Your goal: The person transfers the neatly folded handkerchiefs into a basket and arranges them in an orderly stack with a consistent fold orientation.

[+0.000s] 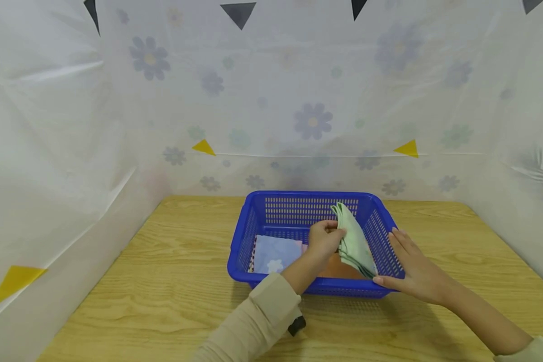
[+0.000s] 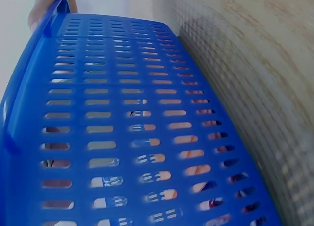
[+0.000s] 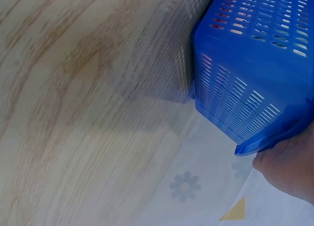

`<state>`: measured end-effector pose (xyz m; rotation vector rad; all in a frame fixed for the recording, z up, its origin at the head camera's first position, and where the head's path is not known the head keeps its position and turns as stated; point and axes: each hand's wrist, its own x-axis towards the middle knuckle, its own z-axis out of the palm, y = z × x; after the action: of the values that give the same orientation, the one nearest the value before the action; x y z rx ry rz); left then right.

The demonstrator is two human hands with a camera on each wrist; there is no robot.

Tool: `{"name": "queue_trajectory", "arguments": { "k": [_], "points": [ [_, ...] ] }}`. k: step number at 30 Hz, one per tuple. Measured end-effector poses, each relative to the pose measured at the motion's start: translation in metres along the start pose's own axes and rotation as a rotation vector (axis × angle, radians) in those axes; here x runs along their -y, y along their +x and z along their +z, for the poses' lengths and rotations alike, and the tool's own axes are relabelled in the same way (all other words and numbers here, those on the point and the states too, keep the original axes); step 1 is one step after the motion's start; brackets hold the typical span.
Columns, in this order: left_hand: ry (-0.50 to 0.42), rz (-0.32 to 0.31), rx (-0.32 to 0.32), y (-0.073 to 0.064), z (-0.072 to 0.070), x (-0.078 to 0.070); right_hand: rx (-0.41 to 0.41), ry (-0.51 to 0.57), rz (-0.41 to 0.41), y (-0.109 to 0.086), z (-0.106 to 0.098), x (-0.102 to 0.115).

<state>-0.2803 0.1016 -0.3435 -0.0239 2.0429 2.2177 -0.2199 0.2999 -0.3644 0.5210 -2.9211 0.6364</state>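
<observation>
In the head view a blue plastic basket (image 1: 307, 195) with slotted walls stands on the wooden table. My left hand (image 1: 323, 240) reaches over its front rim and pinches a folded pale green cloth (image 1: 354, 241), which stands tilted inside the right part of the basket. My right hand (image 1: 412, 266) rests on the right rim with fingers spread, the thumb at the front corner. A folded light blue cloth (image 1: 277, 251) with a white flower lies at the left in the basket. Orange fabric (image 1: 341, 267) shows beneath the green cloth. The left wrist view shows the basket's slotted wall (image 2: 117, 108).
The wood-grain table (image 1: 172, 271) extends around the basket. White flower-patterned sheeting (image 1: 262, 100) hangs behind and at both sides, with yellow triangles (image 1: 204, 147) and dark ones stuck on it. A black strap piece (image 1: 296, 326) shows below my left sleeve (image 1: 262, 317).
</observation>
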Motion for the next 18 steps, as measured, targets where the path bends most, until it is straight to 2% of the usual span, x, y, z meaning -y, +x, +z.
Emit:
{"name": "queue_trajectory", "arguments": {
  "k": [10,18],
  "points": [
    [0.017,0.006,-0.021,-0.0003,0.0068,0.0024,0.0,0.001,0.001,0.0004,0.0006,0.0007],
    [0.086,-0.001,0.025,0.0016,0.0038,0.0053,-0.006,-0.006,-0.005,0.0011,0.0008,-0.0003]
  ]
}}
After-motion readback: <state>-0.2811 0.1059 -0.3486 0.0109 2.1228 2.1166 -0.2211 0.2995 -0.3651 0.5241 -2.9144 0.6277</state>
